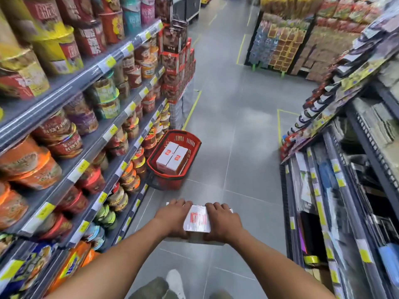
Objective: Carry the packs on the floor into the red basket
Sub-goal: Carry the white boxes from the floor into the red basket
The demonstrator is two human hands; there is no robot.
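**Pack in hand, basket ahead**

You grip a shrink-wrapped pack (197,220) from both ends: your left hand (172,214) clasps its left side, your right hand (222,219) its right, fingers curled over the top edge. It looks like white boxes bundled together, with a red label on top. You hold it in front of you above the floor (237,137), apparently lifted clear, though its underside is hidden.

The basket (174,159) sits on the floor ahead and slightly to your left, close against the foot of the shelves (71,117). Two white boxes (172,157) with the same red marks already lie in it side by side, so part of the job looks done.

What is left, as far as I can judge: walk this pack forward and set it in on top of or beside those boxes. No other packs show on the visible floor; any behind you are out of sight.
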